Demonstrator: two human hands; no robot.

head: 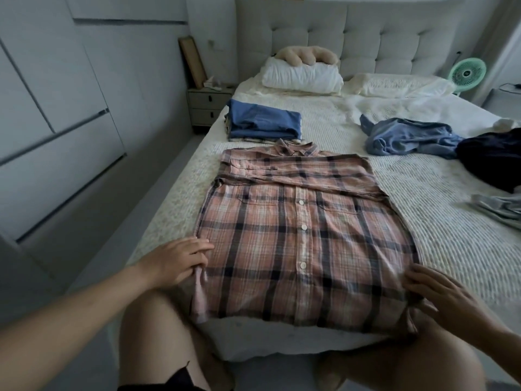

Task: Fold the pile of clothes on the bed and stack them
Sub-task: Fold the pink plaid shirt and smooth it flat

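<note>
Your pink and navy plaid button-up shirt (304, 235) lies front up at the foot of the cream textured bed (423, 215), its sleeves folded across the chest and its hem hanging just over the bed's near edge. Your left hand (177, 262) pinches the shirt's left side edge near the hem; your right hand (442, 300) rests on the right hem corner, its fingers loosely bent, and I cannot tell whether they grip it. No writing can be read anywhere. Beyond the collar, touching it, sits a stack of folded blue clothes (263, 122). To the right lie a crumpled blue denim shirt (408, 138) and a dark navy garment (493, 162), with bare bedspread between them and the plaid shirt.
</note>
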